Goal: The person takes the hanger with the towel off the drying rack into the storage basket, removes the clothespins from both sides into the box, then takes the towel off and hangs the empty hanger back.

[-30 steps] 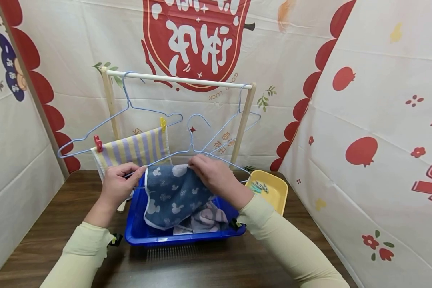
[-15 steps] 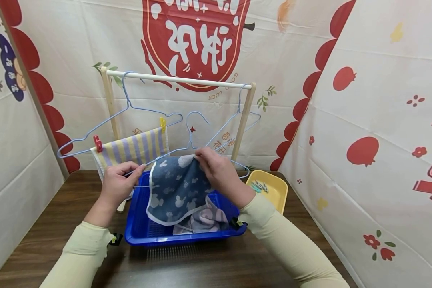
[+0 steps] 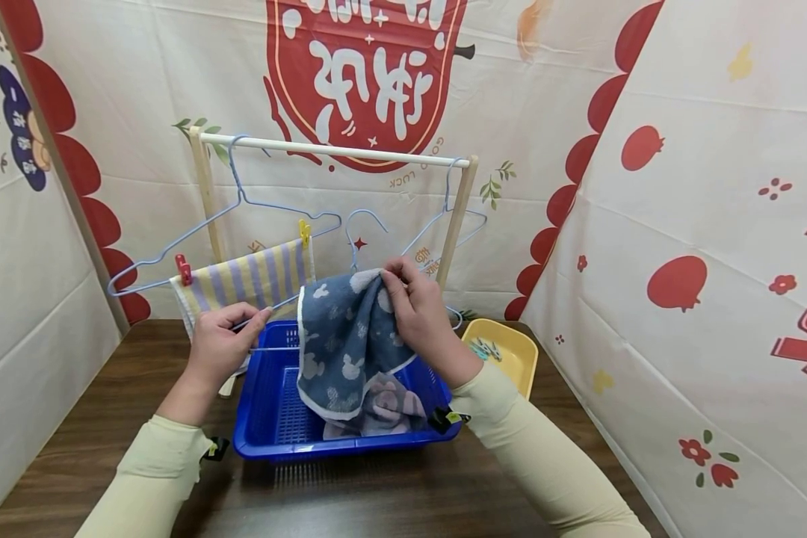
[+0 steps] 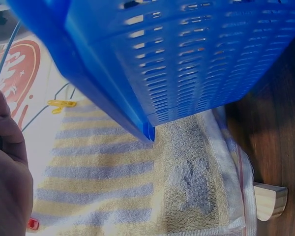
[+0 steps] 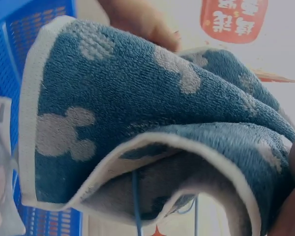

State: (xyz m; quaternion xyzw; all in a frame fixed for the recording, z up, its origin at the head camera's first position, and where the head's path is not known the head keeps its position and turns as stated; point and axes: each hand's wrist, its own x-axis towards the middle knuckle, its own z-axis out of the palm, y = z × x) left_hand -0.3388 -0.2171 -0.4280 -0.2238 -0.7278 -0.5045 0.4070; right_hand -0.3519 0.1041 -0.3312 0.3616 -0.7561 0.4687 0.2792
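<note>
While the left hand (image 3: 223,340) keeps its place, thumb and fingers closed in a pinch on one arm of the loose blue wire hanger (image 3: 276,349), the right hand (image 3: 425,312) is higher and farther to the right than a second ago. Its thumb and fingertips are brought together on the upper edge of the dark blue cloth (image 3: 339,336), which hangs over the blue basket (image 3: 296,448). That cloth has moved up and rightward with the hand, and a deep fold now runs down from the pinch. It hides the base of the hanger's neck, visible earlier, and leaves more of the basket's mesh bare at the left. The hanger's hook has shifted slightly left. Unmoved are the pale patterned cloth (image 3: 385,409) in the basket, the striped towel (image 3: 252,276) clipped to another hanger (image 3: 175,243) on the rack (image 3: 350,151), and the yellow tray (image 3: 516,368) on the surface (image 3: 101,433).
</note>
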